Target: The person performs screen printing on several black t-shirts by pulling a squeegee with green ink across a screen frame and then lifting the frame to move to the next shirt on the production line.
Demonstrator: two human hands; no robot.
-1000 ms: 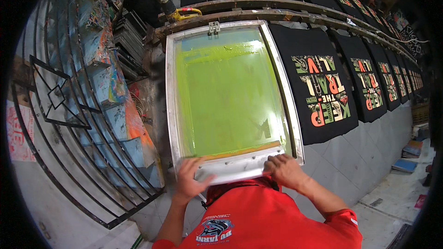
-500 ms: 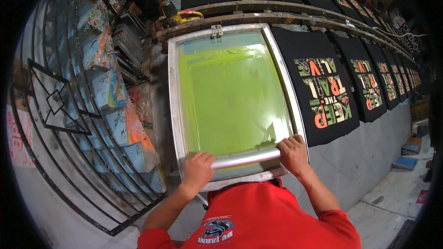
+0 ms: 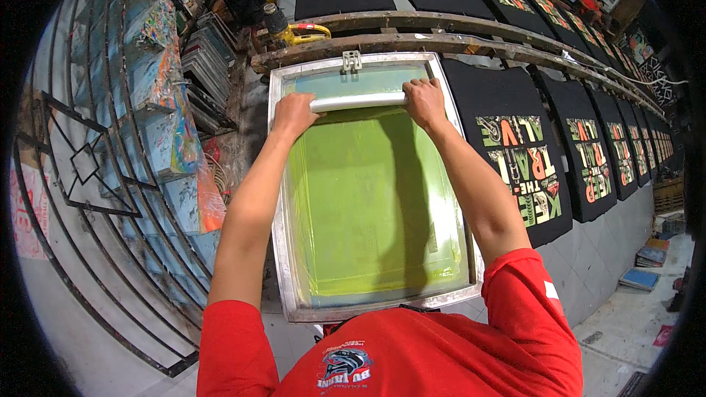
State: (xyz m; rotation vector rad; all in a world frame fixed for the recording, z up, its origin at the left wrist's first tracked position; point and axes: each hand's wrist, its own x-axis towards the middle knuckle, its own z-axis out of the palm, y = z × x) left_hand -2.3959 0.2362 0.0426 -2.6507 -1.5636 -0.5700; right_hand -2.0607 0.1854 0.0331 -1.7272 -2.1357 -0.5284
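A metal-framed printing screen (image 3: 353, 206) with a green ink-coated mesh lies in front of me, its long sides running away from me. Across its far part lies a silvery squeegee (image 3: 360, 102). My left hand (image 3: 295, 113) is closed round the squeegee's left end, and my right hand (image 3: 425, 102) grips its right end. Both arms reach forward over the mesh and throw a dark shadow on it. A metal clip (image 3: 352, 61) sits at the middle of the frame's far edge. The squeegee's lower edge is hidden by its handle.
Black printed T-shirts (image 3: 518, 154) lie in a row to the right, with more beyond the wooden rails (image 3: 441, 43). A yellow-handled tool (image 3: 305, 33) rests by the far rail. Black metal bars (image 3: 95, 176) and paint-stained blue steps (image 3: 165, 147) stand at left.
Both hands have pushed the squeegee from the near end of the screen to its far end. My arms are now stretched out, and the view has shifted slightly.
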